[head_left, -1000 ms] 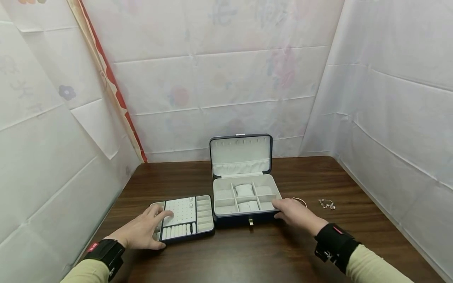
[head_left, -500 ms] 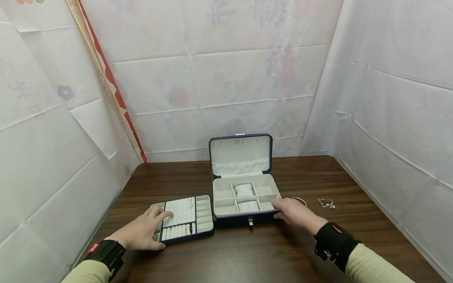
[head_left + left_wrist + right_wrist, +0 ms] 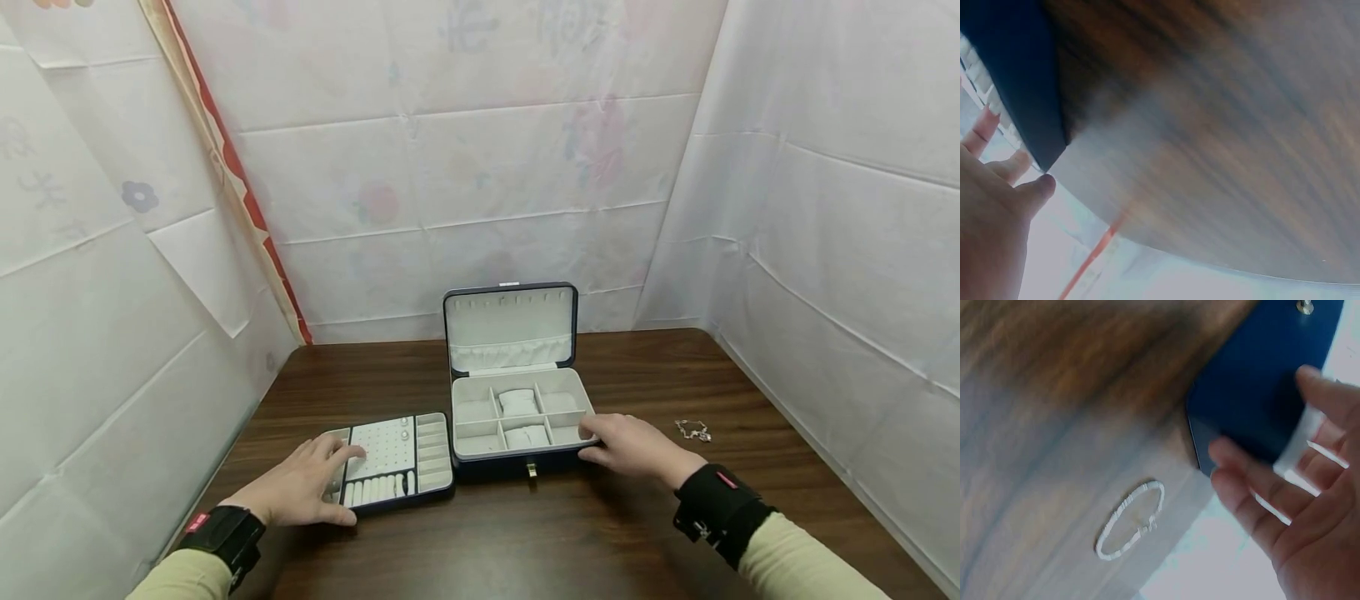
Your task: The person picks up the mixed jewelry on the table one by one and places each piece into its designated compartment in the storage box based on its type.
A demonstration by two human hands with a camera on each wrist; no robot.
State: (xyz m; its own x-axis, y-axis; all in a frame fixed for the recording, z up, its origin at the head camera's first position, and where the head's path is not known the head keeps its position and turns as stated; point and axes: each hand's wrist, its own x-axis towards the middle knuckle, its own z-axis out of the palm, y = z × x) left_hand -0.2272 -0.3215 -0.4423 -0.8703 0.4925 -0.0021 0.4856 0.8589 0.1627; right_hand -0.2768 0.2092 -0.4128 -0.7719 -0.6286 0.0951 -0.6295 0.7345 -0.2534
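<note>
My left hand (image 3: 303,483) rests on the left side of a white-lined jewelry tray (image 3: 384,450), fingers spread over it, thumb at its front left corner. Ring rolls and a pegboard panel with earrings fill the tray. Beside it stands a navy jewelry box (image 3: 495,467) with its lid raised and a divided interior. At the box's front right corner, my right hand (image 3: 633,450) touches the rim, fingers loosely extended. The right wrist view shows those fingers (image 3: 1235,456) overlapping the box's blue side (image 3: 1254,400). A pale ring-shaped bracelet (image 3: 1105,540) lies on the table near them.
A chain bracelet with charms (image 3: 692,431) lies to the right of my right hand on the dark wooden table (image 3: 510,550). White cloth (image 3: 480,208) hangs behind and along both sides, with a red strip at the back left.
The golden bangle seen just behind my right hand is now hidden in the head view. My right hand has shifted slightly right; the left has barely moved. Box and tray stay in place.
</note>
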